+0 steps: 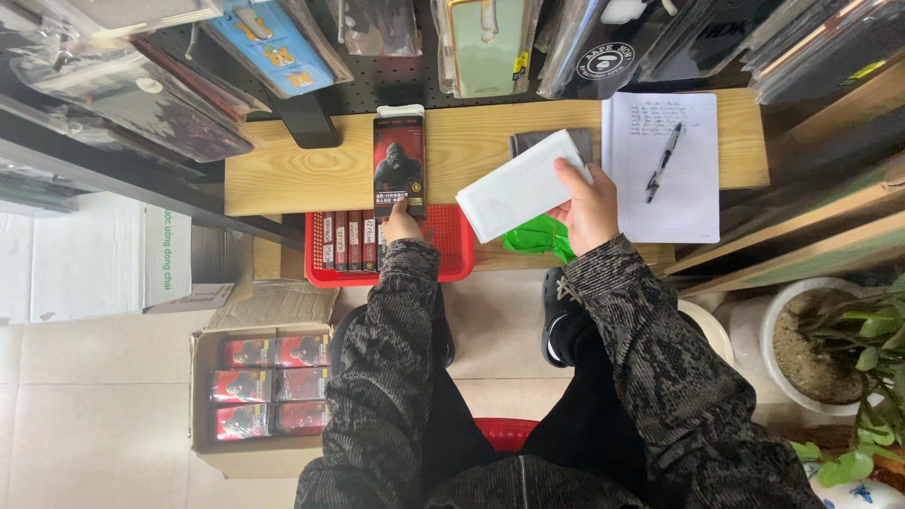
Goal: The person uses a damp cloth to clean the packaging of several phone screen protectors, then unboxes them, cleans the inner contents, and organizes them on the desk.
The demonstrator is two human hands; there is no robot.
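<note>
**Sorting small packets at a wooden shelf**

Standing over a pale wooden shelf [283, 174] near the middle of the frame, a person in a dark patterned jacket works with both hands. The left hand [403, 226] has its fingers closed on the lower end of a flat black-and-red cardboard packet [399, 162], which lies lengthwise on the wood just above a red plastic basket [451, 247]. More red packets [349, 240] of the same kind stand in a row in the left part of that basket. The right hand [586, 207], right of centre, grips a flat white rectangular box [521, 186], thumb on top and fingers beneath, holding it tilted above the shelf. A crumpled green plastic bag [537, 236] lies just below that box. At the upper right, a lined white notebook page [665, 179] rests on the shelf with a black pen [663, 162] across it. On the tiled floor at lower left, an open brown cardboard carton [203, 396] holds more red packets.
</note>
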